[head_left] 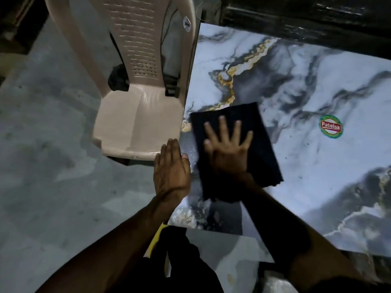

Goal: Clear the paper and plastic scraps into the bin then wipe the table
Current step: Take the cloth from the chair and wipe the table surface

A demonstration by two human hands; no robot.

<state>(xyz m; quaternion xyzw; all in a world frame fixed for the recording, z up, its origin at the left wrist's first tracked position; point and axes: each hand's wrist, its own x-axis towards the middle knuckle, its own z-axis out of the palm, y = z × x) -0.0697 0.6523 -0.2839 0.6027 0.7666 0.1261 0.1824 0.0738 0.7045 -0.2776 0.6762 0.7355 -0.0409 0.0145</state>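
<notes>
Dark navy square wiping cloth (237, 153) flat on glossy white-and-grey marble-patterned table (317, 166), near its left edge. Right hand (229, 149) pressing down on cloth, fingers spread straight, grip wide, holding nothing. Left hand (171, 166) flat at table's left edge just beside cloth, fingers straight together, grip wide. Beige plastic chair (137, 81) standing against that edge. Round green-and-red sticker (330, 126) further right on table.

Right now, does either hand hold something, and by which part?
Nothing is gripped. The right hand presses flat on the middle of the dark cloth; the left hand rests at the table edge.
</notes>
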